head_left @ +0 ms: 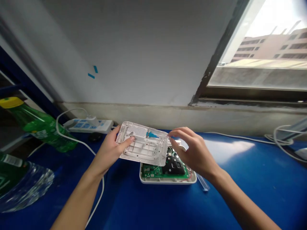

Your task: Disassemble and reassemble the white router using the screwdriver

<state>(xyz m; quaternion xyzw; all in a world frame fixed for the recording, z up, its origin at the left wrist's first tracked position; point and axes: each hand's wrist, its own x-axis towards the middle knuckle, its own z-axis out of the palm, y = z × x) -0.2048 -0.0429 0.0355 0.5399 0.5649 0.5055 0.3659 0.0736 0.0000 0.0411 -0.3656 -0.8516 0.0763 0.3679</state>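
**Left hand (110,149) and right hand (194,149) at a perforated white cover (145,149) above an opened housing (168,182)**

We observe two bare forearms entering from the bottom edge of the frame, one at the lower left and one at the lower right, and converging near the lower centre. The left hand is clamped on the left end of the cover: its thumb lies extended across the ribbed face and points right, while its other fingers pass behind the plate, where we lose sight of most of their length. The right hand arches over from the right, with its wrist lower than its knuckles, its index finger bent and its thumb angled up toward the cover's upper right corner. The fingertips meet or nearly meet at that corner; we cannot tell whether they grip it.

We find the cover just below the centre of the frame, tilted with its right end lower, its ribbed face turned toward us and a blue patch (152,135) near its upper edge. It overlaps our view of the housing, which lies on the blue table (240,191) and exposes a green circuit board (153,171) with a black part (176,167) on it. Just right of the housing we note a clear rod (203,183). A power strip (104,126) lies to the left, beyond the left hand.
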